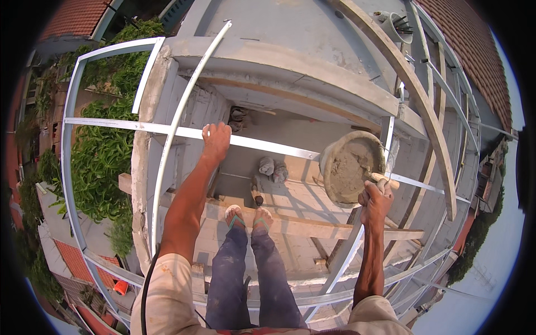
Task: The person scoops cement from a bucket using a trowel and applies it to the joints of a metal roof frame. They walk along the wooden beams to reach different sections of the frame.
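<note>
Right grip [375, 201] is closed around the light wooden handle of a trowel-like tool [386, 179], while the left grip [216, 139] has its fingers curled over a pale metal rail [268, 147]. Largest of the things within reach is the round bucket [328, 190], just beyond the right grip and to its left, mouth facing up; whether it rests on the rail that passes behind it cannot be told. Grey mortar [346, 170] fills much of it. The tool lies at the bucket's right side, its long axis running roughly left to right, handle end pointing outward; its blade is hard to make out against the mortar. The right hand is clearly the nearer, with the left well apart across the opening.

Around all this stands an unfinished concrete structure [290, 70], open to daylight, with a leafy tree [106, 167] on the left and a tiled roof [469, 44] at upper right. A tiled floor [301, 204] shows below. A long wooden plank [411, 84] passes beyond the bucket, and a timber beam [312, 225] crosses at the feet [234, 215]. Slimmer, a white tube [187, 100] crosses the rail left of the left grip. Smallest are two grey bundles [273, 169] lower down, between the hands.
</note>
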Available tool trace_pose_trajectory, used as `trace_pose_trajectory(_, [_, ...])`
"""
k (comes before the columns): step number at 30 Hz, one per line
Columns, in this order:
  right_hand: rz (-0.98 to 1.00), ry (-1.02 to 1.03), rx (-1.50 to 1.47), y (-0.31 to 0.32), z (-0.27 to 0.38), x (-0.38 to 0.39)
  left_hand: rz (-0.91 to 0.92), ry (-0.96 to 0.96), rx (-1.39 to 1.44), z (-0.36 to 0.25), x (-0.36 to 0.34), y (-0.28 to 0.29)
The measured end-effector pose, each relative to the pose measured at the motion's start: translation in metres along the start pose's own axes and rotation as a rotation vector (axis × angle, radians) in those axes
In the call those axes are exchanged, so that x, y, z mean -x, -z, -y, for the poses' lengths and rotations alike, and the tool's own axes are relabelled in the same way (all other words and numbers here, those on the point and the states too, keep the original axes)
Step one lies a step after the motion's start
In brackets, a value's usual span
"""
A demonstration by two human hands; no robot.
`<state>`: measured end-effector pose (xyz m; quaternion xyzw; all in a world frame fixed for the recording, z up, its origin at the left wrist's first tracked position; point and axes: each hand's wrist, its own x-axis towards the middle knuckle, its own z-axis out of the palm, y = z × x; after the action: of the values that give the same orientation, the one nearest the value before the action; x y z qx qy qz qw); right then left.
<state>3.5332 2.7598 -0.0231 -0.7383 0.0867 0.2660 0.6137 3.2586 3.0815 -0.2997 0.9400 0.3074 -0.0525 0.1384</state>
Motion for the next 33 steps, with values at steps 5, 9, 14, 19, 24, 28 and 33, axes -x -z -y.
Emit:
trace_pose_trajectory(5, [-0.058, 0.011, 0.027, -0.001, -0.003, -0.001, 0.040, -0.006, 0.012, -0.001, -0.004, -0.001])
trace_pose_trajectory(9, [-0.064, 0.013, 0.047, 0.000, -0.003, -0.003, 0.047, 0.006, 0.047, 0.006, -0.004, -0.007])
trace_pose_trajectory(14, [-0.042, 0.013, 0.010, 0.006, -0.009, -0.002, 0.107, 0.002, 0.050, 0.002, -0.003, 0.000])
trace_pose_trajectory(19, [-0.058, 0.020, -0.008, 0.014, -0.012, 0.000, 0.100, 0.000, 0.017, 0.009, -0.002, -0.007])
trace_pose_trajectory(24, [-0.104, -0.009, -0.006, 0.001, -0.007, 0.003, 0.026, 0.005, 0.010, 0.006, -0.004, -0.012])
trace_pose_trajectory(28, [-0.093, -0.008, -0.039, 0.015, -0.005, -0.007, -0.001, 0.002, 0.029, 0.001, -0.011, -0.010])
trace_pose_trajectory(33, [-0.100, -0.085, 0.021, 0.017, 0.003, -0.022, 0.070, 0.012, 0.001, 0.000, -0.018, 0.001])
